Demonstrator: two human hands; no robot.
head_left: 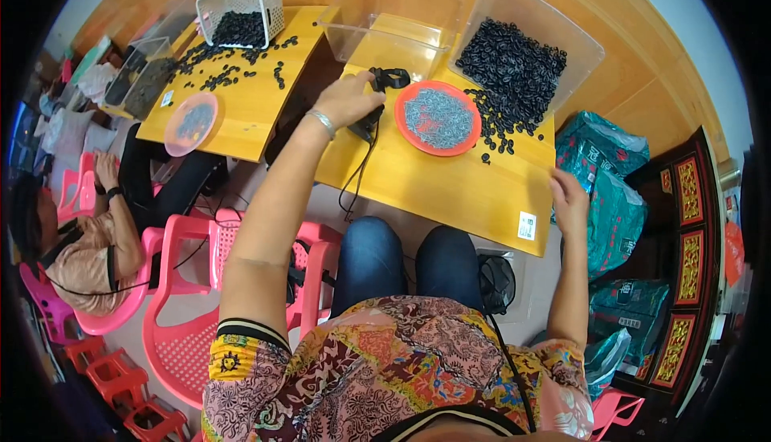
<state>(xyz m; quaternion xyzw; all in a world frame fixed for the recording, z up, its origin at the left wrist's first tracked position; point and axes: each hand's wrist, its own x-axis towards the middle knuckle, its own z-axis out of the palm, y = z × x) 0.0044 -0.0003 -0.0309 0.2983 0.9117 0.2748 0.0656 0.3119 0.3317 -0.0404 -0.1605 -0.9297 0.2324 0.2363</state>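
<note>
Black tool (pixel 377 101) on the worktop (pixel 450 181): I closed my left hand (pixel 347 98) around it; a firm grip suited. Right hand (pixel 569 199) rested open, empty, at the edge.

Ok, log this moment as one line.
left hand: on black corded tool | right hand: table edge, empty | orange plate: grey pieces

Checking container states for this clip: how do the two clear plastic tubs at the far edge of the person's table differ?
The right tub is heaped with small black pieces, some spilling onto the table; the left tub looks empty. The right tub sits angled, the left squarer. Both are clear, rectangular and open-topped.
</note>
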